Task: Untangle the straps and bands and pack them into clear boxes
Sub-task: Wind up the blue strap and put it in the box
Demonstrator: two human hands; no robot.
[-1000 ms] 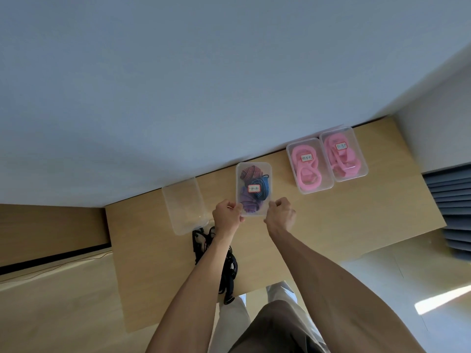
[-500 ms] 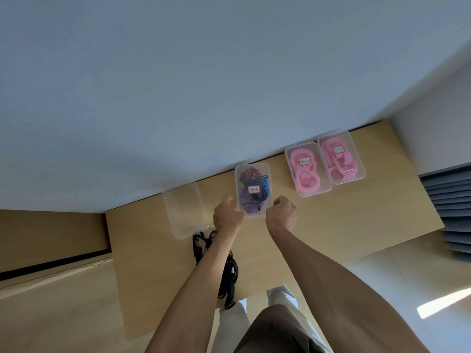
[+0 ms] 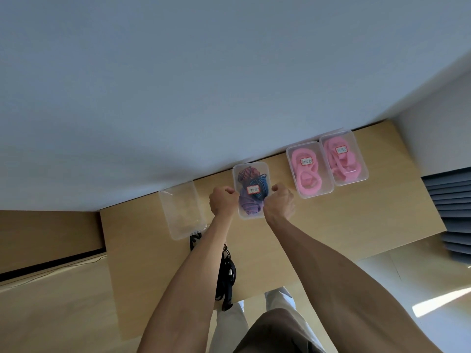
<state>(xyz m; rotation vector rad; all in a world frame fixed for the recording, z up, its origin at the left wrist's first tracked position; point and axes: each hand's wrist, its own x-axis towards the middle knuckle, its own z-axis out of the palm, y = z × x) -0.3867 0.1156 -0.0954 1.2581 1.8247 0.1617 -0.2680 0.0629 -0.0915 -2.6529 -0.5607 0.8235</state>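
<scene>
A lidded clear box (image 3: 251, 174) with red, blue and purple bands and a small label stands at the back of the wooden table (image 3: 356, 220). My left hand (image 3: 222, 201) is curled against its left long side, and my right hand (image 3: 279, 201) is curled against its right long side; both grip the box edges. A tangle of black straps (image 3: 226, 273) lies near the table's front edge, partly hidden under my left forearm. An empty clear box (image 3: 182, 210) without a lid sits to the left.
Two lidded clear boxes with pink bands, one (image 3: 309, 169) beside the other (image 3: 342, 157), stand at the back right against the wall. A dark slatted panel (image 3: 448, 200) lies off the table's right end.
Both hands slid from the box's near corners up along its long sides to about the middle. The box itself has stayed in place.
</scene>
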